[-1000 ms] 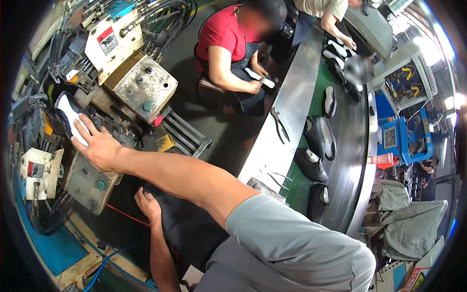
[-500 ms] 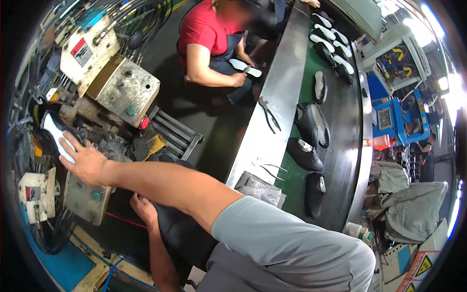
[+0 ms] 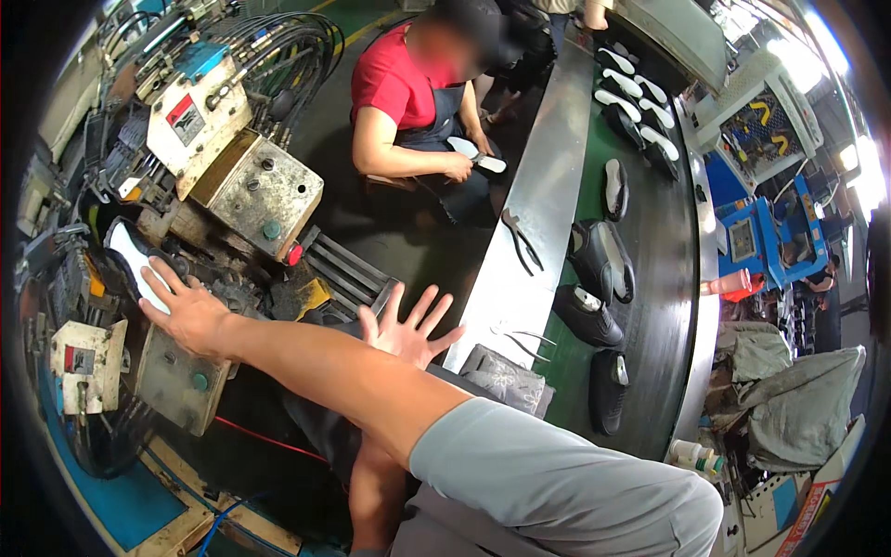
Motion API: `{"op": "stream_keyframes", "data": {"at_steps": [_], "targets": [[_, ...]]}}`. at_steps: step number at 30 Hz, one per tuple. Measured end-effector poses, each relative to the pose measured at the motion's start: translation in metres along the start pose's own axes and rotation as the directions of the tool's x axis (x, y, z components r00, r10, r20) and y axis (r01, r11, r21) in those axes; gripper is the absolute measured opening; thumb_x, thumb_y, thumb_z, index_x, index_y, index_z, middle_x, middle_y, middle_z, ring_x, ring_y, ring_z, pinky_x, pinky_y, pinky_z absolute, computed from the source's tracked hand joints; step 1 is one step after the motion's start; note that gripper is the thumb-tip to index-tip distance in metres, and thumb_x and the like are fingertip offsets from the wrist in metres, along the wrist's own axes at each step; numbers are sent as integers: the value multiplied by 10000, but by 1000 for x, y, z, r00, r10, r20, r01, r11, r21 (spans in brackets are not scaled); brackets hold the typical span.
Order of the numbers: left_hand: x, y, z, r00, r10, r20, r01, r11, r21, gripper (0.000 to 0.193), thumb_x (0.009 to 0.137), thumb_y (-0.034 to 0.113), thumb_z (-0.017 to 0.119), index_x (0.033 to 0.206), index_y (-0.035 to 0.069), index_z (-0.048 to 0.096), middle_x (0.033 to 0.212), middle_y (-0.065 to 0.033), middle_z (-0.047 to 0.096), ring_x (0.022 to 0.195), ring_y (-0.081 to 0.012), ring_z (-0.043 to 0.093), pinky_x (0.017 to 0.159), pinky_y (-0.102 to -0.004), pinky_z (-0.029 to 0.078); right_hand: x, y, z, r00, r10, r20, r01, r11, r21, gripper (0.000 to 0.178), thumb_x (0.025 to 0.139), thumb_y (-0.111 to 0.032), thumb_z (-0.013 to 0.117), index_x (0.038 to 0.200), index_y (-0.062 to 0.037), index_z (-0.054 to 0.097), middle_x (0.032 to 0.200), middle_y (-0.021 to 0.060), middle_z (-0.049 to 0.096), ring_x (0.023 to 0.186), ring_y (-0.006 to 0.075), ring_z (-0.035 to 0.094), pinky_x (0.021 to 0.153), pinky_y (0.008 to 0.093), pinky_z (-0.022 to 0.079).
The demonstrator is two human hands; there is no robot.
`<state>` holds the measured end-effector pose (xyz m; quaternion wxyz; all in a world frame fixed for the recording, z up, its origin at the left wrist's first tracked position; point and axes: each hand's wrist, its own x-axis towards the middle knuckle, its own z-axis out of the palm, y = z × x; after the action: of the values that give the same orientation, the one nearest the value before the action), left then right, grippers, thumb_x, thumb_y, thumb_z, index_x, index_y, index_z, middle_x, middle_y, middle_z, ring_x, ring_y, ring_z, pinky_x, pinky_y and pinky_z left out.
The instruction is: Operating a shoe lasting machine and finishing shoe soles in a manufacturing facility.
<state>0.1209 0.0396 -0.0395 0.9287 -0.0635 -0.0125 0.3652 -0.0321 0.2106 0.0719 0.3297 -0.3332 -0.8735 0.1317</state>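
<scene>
White-faced shoe (image 3: 135, 258) stays; left fingers (image 3: 422, 304) now spread

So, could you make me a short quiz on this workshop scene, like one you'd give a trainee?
1. Which hand, left or right, touches the white-bottomed shoe at far left?
2. True or false: the left hand is spread open, palm showing.
3. Which tool lies on the metal ledge beside the conveyor belt?
a) a hammer
b) pliers
c) a handsaw

Key:
1. The right hand.
2. True.
3. b
</scene>
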Motion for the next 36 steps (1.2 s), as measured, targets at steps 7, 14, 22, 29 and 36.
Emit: {"op": "stream_keyframes", "data": {"at_steps": [7,14,22,29,36], "targets": [[-170,88,-61,857,392,-335,-320,914,250,353,1128,279,650,1417,77,665,1421,-167,712,1321,-326,688,1129,-554,570,3,1,21,999,-1,-42,-6,987,-159,624,1019,-208,579,1640,-196,521,1727,383,297,1624,575,257,1313,600,336],[-209,107,-100,233,929,-287,-96,316,944,247,1072,8,628,1306,53,692,1209,-115,709,1034,-209,727,896,-376,653,1,4,-4,997,-62,-46,53,983,-176,788,930,-218,772,1643,-63,473,1756,328,242,1638,559,198,1210,611,468],[-194,95,-112,171,985,-35,147,10,989,292,1037,-99,570,1264,30,699,1148,-85,673,947,-155,700,763,-314,642,56,17,0,999,-46,-3,45,985,-169,786,934,-243,798,1632,-69,480,1697,358,312,1597,591,247,1248,614,425],[-184,102,-108,226,974,28,183,-71,981,241,1030,-100,604,1214,12,713,1123,-85,662,914,-153,710,736,-296,643,142,53,18,993,-113,-31,100,956,-274,816,910,-251,806,1621,-21,479,1639,379,384,1557,602,288,1255,610,423],[-178,107,-104,260,963,-70,54,58,997,234,1051,-43,621,1242,63,705,1098,-47,686,924,-118,698,737,-282,623,176,40,20,996,-93,-15,84,948,-308,791,898,-191,780,1613,-11,492,1633,383,366,1552,610,290,1181,636,508]]}}
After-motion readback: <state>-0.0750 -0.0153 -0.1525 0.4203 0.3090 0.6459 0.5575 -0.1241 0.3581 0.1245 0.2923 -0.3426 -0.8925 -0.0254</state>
